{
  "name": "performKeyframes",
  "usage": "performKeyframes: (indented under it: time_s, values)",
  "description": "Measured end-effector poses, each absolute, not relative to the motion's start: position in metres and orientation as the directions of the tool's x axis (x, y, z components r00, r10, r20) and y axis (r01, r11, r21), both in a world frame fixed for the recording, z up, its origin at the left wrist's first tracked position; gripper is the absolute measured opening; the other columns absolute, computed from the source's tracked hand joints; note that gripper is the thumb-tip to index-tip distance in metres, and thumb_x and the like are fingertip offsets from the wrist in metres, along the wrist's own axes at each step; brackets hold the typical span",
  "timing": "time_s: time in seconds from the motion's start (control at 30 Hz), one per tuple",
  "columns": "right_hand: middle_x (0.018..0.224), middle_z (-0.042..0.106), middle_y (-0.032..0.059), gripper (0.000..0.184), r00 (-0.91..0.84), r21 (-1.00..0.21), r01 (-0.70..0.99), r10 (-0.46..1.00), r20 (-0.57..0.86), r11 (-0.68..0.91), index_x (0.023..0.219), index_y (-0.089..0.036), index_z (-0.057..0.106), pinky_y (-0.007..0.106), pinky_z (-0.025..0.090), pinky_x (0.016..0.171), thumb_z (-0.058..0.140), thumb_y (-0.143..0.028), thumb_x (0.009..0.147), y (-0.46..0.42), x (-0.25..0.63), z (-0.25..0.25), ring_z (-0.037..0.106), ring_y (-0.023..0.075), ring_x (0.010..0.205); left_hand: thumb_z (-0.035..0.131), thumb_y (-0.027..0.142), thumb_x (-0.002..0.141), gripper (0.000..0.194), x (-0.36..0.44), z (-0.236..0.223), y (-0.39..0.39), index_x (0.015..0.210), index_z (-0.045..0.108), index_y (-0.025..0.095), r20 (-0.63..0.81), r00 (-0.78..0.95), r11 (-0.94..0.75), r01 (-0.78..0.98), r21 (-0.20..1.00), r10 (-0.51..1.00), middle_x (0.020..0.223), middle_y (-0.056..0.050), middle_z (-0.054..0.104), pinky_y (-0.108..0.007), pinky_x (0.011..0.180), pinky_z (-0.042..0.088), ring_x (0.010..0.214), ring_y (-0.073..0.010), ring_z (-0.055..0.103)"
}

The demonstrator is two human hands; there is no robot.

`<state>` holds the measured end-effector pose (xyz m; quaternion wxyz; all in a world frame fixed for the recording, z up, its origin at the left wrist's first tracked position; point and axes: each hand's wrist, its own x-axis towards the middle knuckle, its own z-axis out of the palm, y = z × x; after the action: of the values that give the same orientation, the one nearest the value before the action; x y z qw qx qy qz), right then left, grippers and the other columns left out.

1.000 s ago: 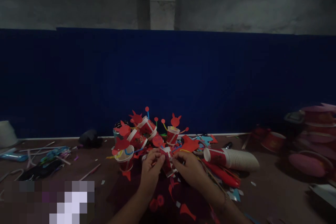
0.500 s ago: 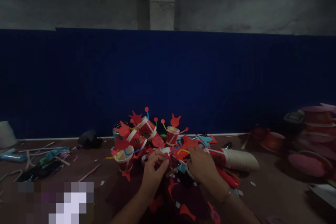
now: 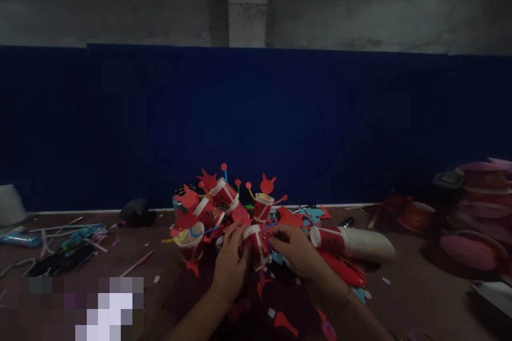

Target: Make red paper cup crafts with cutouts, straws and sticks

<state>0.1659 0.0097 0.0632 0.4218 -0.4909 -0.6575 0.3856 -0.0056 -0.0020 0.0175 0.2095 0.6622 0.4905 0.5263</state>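
Note:
My left hand [image 3: 232,261] is closed on the left side of a red paper cup [image 3: 257,249] with a white stripe, which it holds tilted. Close to the cup's right side is my right hand [image 3: 294,248], its fingers curled together; whatever they pinch is too small or hidden to name. Behind the hands stands a finished-looking cup [image 3: 264,206] with a red paper head and pipe-cleaner arms. Several similar cups [image 3: 190,242] are piled on the left. Red paper cutouts [image 3: 290,217] lie just beyond my right fingers.
A long stack of nested paper cups [image 3: 360,243] lies on its side at right. Straws and pipe cleaners [image 3: 80,237] are strewn at left. Far right are piled red cups and pink pieces [image 3: 480,208]. A blue panel [image 3: 256,122] rises behind the table.
My right hand has moved left from over the red cutouts to beside the cup. The cup in my left hand now shows more fully, and the open end of the nested stack is uncovered.

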Motion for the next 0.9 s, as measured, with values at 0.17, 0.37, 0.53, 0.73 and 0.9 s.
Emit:
performKeyframes:
  time_s: [0.17, 0.37, 0.53, 0.73, 0.9]
  values:
    - [0.051, 0.057, -0.0035, 0.012, -0.058, -0.97, 0.209, 0.992, 0.11, 0.12, 0.065, -0.016, 0.06, 0.021, 0.039, 0.046, 0.058, -0.028, 0.066, 0.016, 0.173, 0.067, 0.051, 0.0106, 0.046, 0.051, 0.026, 0.082, 0.035, -0.008, 0.012, 0.002, 0.117, 0.055, 0.02, 0.441, 0.068, -0.436, 0.346, 0.831, 0.895, 0.115, -0.013, 0.06, -0.039, 0.09, 0.042, 0.106, -0.0255, 0.056]
    - [0.062, 0.064, 0.0003, 0.024, 0.16, -0.97, 0.158, 0.964, 0.211, 0.186, 0.078, -0.017, 0.063, 0.024, 0.045, 0.048, 0.061, -0.038, 0.068, 0.013, 0.189, 0.09, 0.056, 0.0142, 0.052, 0.043, 0.012, 0.082, 0.025, -0.001, 0.035, -0.014, 0.094, 0.063, 0.021, 0.532, 0.271, -0.597, 0.341, 0.726, 0.802, 0.089, -0.008, 0.062, -0.03, 0.074, 0.045, 0.084, -0.02, 0.059]
    - [0.067, 0.068, 0.0035, 0.022, 0.249, -0.958, 0.179, 0.931, 0.265, 0.225, 0.075, -0.016, 0.065, 0.027, 0.048, 0.058, 0.063, -0.036, 0.064, 0.009, 0.198, 0.106, 0.062, 0.0179, 0.064, 0.044, 0.004, 0.072, 0.034, 0.003, 0.046, -0.031, 0.094, 0.064, 0.021, 0.56, 0.494, -0.729, 0.268, 0.63, 0.665, 0.091, -0.008, 0.062, -0.028, 0.072, 0.045, 0.083, -0.0194, 0.059]
    - [0.062, 0.067, 0.0009, 0.018, 0.077, -0.984, 0.102, 0.985, 0.154, 0.146, 0.072, -0.018, 0.064, 0.026, 0.048, 0.051, 0.062, -0.034, 0.065, 0.018, 0.197, 0.092, 0.062, 0.0168, 0.057, 0.043, 0.008, 0.076, 0.027, 0.007, 0.052, -0.039, 0.085, 0.065, 0.021, 0.544, 0.533, -0.739, 0.269, 0.618, 0.648, 0.086, -0.008, 0.063, -0.027, 0.068, 0.045, 0.078, -0.0182, 0.06]
    - [0.062, 0.067, 0.0003, 0.021, 0.026, -0.985, 0.094, 0.989, 0.147, 0.144, 0.074, -0.017, 0.063, 0.025, 0.047, 0.052, 0.063, -0.035, 0.065, 0.021, 0.195, 0.083, 0.061, 0.0161, 0.057, 0.044, 0.006, 0.073, 0.029, 0.007, 0.05, -0.038, 0.087, 0.065, 0.021, 0.538, 0.538, -0.742, 0.289, 0.605, 0.649, 0.083, -0.007, 0.062, -0.026, 0.065, 0.044, 0.076, -0.0182, 0.06]
